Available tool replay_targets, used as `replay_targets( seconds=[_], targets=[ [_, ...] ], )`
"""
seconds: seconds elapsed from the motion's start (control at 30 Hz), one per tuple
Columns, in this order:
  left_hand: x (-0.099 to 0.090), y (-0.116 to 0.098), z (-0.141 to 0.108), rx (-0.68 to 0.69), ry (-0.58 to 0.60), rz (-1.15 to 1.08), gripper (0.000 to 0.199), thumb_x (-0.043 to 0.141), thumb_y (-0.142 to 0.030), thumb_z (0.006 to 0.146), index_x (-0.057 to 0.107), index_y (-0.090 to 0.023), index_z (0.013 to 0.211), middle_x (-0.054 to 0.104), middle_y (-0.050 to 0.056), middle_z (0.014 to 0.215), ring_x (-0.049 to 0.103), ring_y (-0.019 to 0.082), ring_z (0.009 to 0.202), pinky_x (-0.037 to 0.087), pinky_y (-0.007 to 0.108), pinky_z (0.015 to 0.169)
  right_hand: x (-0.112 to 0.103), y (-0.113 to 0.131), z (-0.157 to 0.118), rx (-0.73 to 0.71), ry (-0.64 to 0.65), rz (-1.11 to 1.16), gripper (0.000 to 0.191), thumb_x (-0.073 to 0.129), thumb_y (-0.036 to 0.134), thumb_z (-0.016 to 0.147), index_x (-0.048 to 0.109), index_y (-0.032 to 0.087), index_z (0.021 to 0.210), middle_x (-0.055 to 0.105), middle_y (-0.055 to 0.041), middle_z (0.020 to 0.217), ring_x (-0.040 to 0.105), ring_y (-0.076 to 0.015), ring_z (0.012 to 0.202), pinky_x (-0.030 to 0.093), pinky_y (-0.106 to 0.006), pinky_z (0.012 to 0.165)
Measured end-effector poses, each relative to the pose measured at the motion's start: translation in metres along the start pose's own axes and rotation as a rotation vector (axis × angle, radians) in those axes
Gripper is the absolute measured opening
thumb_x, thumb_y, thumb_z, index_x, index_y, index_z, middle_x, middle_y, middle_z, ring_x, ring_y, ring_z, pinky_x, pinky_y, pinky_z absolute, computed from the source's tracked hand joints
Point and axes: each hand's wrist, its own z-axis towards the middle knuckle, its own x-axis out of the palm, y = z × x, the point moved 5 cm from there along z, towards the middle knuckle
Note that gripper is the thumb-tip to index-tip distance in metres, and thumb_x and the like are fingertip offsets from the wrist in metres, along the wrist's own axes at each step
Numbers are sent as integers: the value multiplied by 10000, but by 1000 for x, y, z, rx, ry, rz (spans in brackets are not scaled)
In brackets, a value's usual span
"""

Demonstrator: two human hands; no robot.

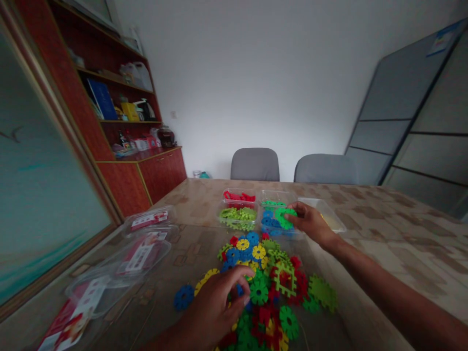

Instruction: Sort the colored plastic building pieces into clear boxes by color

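My right hand (310,222) pinches a bright green notched plastic piece (284,218). It is above a clear container of blue pieces (270,222), covering part of it. Lower down, my left hand (219,300) hovers at the near left side of a mixed pile of plastic building pieces, its fingers loosely curved and apart with nothing seen between them. The pile holds blue, yellow, red and green shapes, among them a green flower-shaped disc (259,289) beside my left fingers and a lime square frame piece (284,280). My left hand hides some of the pile.
Clear containers hold lime pieces (238,217), red pieces (239,196) and green pieces (273,203). A further container (332,217) sits right, behind my right hand. Labelled clear lids (142,253) lie at left. Two grey chairs (255,165) stand beyond the table (395,239).
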Motion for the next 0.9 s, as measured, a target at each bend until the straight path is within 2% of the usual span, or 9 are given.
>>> replay_targets(
  seconds=[0.1,0.17,0.23,0.33,0.43,0.6,0.7,0.8,0.9],
  targets=[
    [-2,0,1,2,-3,1,291,511,-188,825,599,-226,1100,669,0,975,591,152,740,402,249,654,-10,-12,48,33,-114,-45,248,699,351,816,544,158,822,541,16,677,498,-102,551,419,-208,495],
    [-4,2,2,-6,-16,9,287,509,-174,815,618,-220,1077,674,5,965,588,152,725,404,248,655,-12,-18,71,62,-136,-63,223,647,331,896,560,135,835,541,23,679,511,-92,542,448,-209,511],
    [-5,6,3,-13,-27,22,284,512,-162,812,627,-221,1065,677,2,961,591,152,730,407,249,674,-13,-25,83,93,-129,-76,230,611,329,941,578,119,853,559,21,690,540,-93,546,486,-223,533],
    [-9,14,5,1,-45,13,231,508,-164,833,634,-214,1021,681,1,961,604,153,776,416,248,709,-20,-30,80,111,-127,-107,197,642,295,914,598,113,855,602,-3,717,568,-100,557,508,-234,552],
    [-20,18,10,29,-95,-25,182,502,-183,855,639,-203,973,683,7,947,614,156,826,429,243,733,-27,-27,56,83,-78,-102,204,671,335,841,619,141,875,653,-45,766,615,-134,601,528,-256,589],
    [-56,20,15,-8,-202,4,242,485,-226,874,642,-216,1057,690,14,975,625,165,844,441,240,675,-30,-7,-15,18,126,-82,469,674,576,724,664,164,948,693,-75,802,643,-207,644,535,-310,586],
    [-70,31,20,-31,-210,101,279,486,-258,856,633,-192,1084,682,45,1039,623,197,929,464,272,734,-26,1,-63,-61,344,-276,431,588,546,834,691,172,1020,708,-109,944,668,-258,782,540,-352,666],
    [-66,48,26,-35,-179,182,386,488,-332,862,593,-156,1189,637,94,1202,580,243,1102,443,338,922,-20,-2,-97,-57,507,-462,450,483,497,929,643,192,1218,646,-134,1192,624,-311,1031,513,-428,853],
    [-52,61,29,-38,-122,205,493,488,-397,883,522,-141,1304,566,113,1331,516,264,1218,372,370,1040,-8,-1,-108,-54,585,-466,441,456,473,955,618,192,1253,606,-137,1259,569,-314,1135,455,-444,969]
  ],
)
